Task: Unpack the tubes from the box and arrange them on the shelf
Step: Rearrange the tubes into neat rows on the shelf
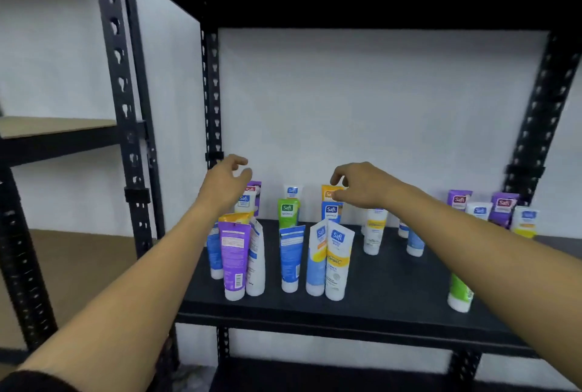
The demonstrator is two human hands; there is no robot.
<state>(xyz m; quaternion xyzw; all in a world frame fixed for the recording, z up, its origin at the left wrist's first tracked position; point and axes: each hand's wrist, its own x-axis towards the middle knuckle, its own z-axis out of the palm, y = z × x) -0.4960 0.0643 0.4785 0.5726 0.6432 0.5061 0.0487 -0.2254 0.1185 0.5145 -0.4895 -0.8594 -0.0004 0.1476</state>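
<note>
Several coloured tubes stand cap-down on the black shelf [387, 291]. A purple tube [234, 262] and a white-and-yellow tube [338, 262] stand near the front. A green tube [288, 212] and an orange-topped tube [329, 193] stand at the back. My left hand [228, 182] hovers over the back-left tubes, fingers loosely curled, holding nothing. My right hand [362, 185] reaches to the orange-topped tube, its thumb and fingertips at the tube's top edge. The box is out of view.
Black perforated uprights [121, 101] frame the rack, and a dark shelf above overhangs the space. A second rack with a beige board [53, 125] stands to the left. More tubes [504, 205] stand at the back right, and a green one [459, 294] at the front right.
</note>
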